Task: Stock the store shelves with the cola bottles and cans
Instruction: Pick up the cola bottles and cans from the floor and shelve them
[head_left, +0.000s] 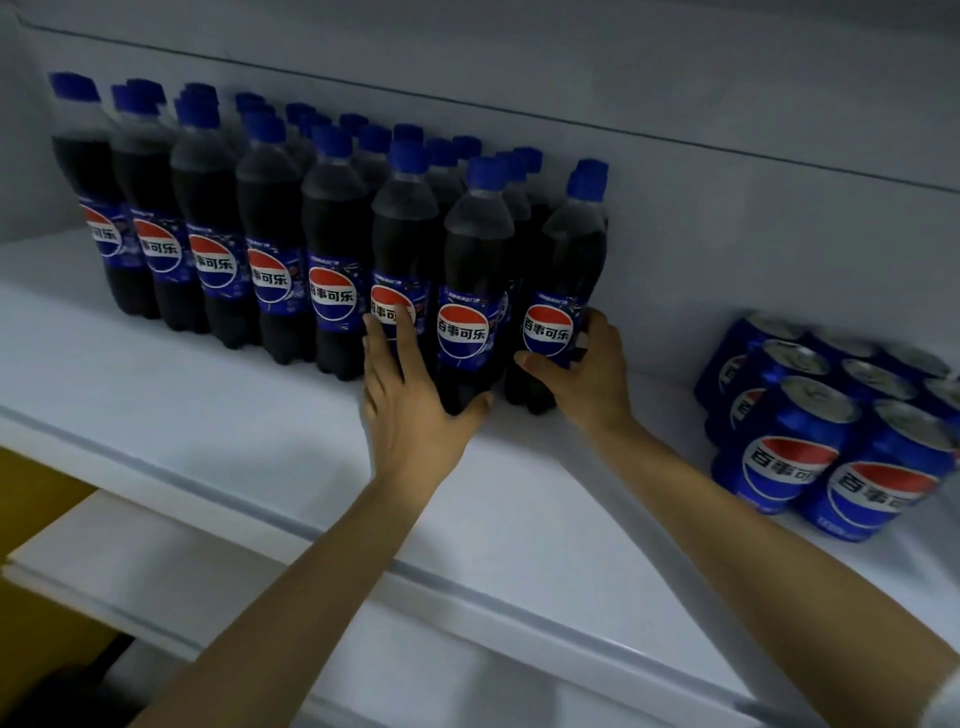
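Right hand (587, 379) clamped on the end cola bottle (566, 270), thumb across the front below the label, fingers curled behind. Left hand (410, 410) flat with straight fingers against the neighbouring cola bottle (470, 291), thumb spread at its base. Both bottles stand upright at the right end of the row of cola bottles (208, 223), several deep, on the white shelf (208, 415). Blue cola cans (810, 431) stand stacked farther right on the same shelf, apart from the bottles.

blue-capped dark cola bottles (332, 249), blue cans (810, 431), white shelf (208, 415)
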